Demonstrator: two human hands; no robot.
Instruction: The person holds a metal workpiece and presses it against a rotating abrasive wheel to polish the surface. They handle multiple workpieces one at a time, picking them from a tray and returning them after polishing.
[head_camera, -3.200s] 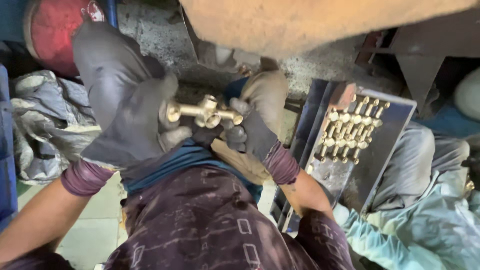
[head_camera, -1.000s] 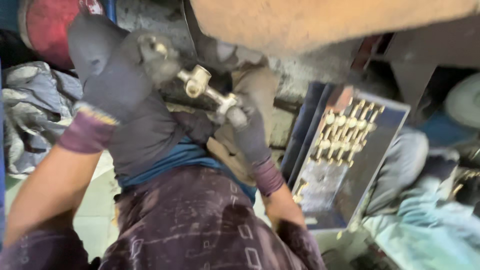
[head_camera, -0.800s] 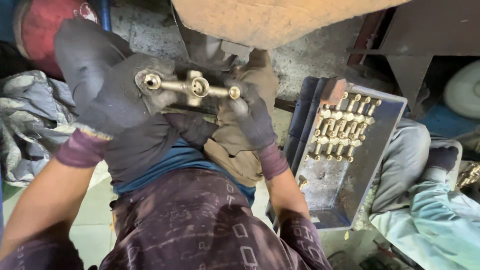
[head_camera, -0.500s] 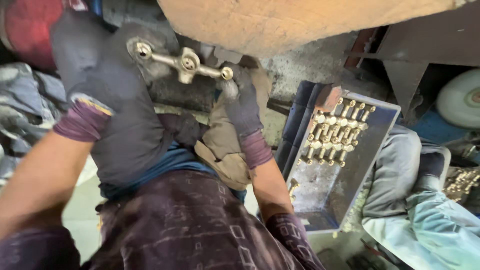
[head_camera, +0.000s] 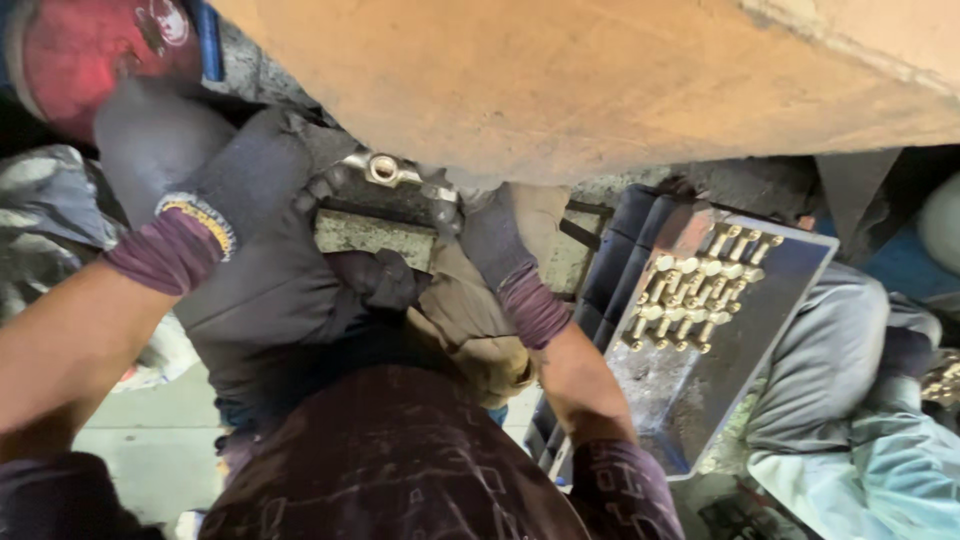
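Both gloved hands grip a silvery-brass tee-shaped metal fitting (head_camera: 385, 172): left hand (head_camera: 250, 190) closed on its left end, right hand (head_camera: 490, 225) on right end, axis horizontal, tucked under tan slab (head_camera: 600, 80).

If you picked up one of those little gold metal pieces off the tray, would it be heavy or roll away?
Each brass fitting looks like solid metal, so probably heavy for its size and stiff. They seem rounded, so one might roll if knocked off the flat metal tray. Their shiny surface may be a bit slippery, even in gloved hands.
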